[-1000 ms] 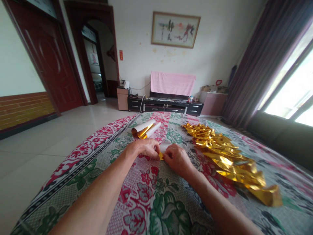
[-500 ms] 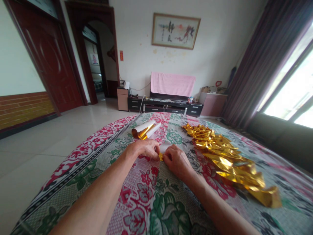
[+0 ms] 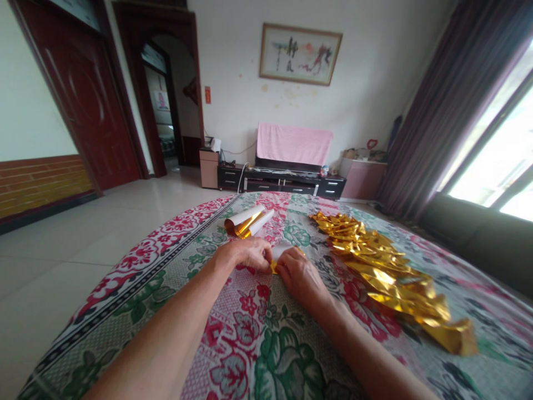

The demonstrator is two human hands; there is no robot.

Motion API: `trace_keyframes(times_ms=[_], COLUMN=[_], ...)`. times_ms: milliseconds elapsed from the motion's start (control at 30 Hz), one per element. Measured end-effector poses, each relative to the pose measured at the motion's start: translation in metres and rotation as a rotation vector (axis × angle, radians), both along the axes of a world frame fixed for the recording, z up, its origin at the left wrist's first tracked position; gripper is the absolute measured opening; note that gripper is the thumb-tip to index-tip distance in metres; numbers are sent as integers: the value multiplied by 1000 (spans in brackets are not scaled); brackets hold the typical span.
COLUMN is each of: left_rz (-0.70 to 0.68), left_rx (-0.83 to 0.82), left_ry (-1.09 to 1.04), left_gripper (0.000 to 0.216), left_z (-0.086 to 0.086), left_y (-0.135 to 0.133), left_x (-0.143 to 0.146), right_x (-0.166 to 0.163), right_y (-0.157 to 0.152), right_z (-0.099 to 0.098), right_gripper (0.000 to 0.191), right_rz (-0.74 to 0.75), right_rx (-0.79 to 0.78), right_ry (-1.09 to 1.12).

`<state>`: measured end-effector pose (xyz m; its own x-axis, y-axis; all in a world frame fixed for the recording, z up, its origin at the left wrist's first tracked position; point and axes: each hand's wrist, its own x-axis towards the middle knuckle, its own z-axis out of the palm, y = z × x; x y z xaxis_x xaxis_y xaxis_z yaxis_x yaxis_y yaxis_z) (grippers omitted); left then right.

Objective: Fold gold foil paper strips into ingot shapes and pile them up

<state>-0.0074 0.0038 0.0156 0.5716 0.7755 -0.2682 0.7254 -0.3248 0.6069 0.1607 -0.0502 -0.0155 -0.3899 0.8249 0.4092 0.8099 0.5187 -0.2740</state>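
Note:
A sheet of gold foil paper (image 3: 283,251), white on its back, lies on the flowered tablecloth (image 3: 237,344) between my hands. My left hand (image 3: 252,254) has its fingers closed on the sheet's left part. From the other side my right hand (image 3: 297,271) pinches its near edge, where a little gold shows between the fingertips. My hands cover much of the sheet, so its folds are hard to make out. Just beyond my left hand rest curled sheets of the same paper (image 3: 259,220). To the right of my right hand stretches a long row of folded gold paper pieces (image 3: 387,266).
The round table's edge curves past on the left, above a tiled floor (image 3: 166,205). Beyond the table stands a low black cabinet (image 3: 295,186) with a pink cloth (image 3: 293,143) over a screen-like shape. A dark curtain (image 3: 449,116) hangs by the window at right.
My right hand has shifted slightly left, closer to my left hand, and more of the paper shows past its knuckles. My left hand stays nearly in place.

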Motion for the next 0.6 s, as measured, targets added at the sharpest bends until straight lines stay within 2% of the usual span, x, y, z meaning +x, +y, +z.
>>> trace_keyframes(times_ms=[267,467,600], left_rz=[4,-10,-8], left_rx=[45,63,48], left_ry=[54,19,-12], left_gripper=[32,28,26], left_z=[4,2,-2], left_y=[-3,-2,0], left_x=[1,0,0], right_x=[1,-1,0], right_y=[-1,1,0], right_z=[-4,-9,-5], right_gripper=[21,14,12], right_rz=[55,18,48], right_rx=[10,-5,-9], right_ry=[70,151,148])
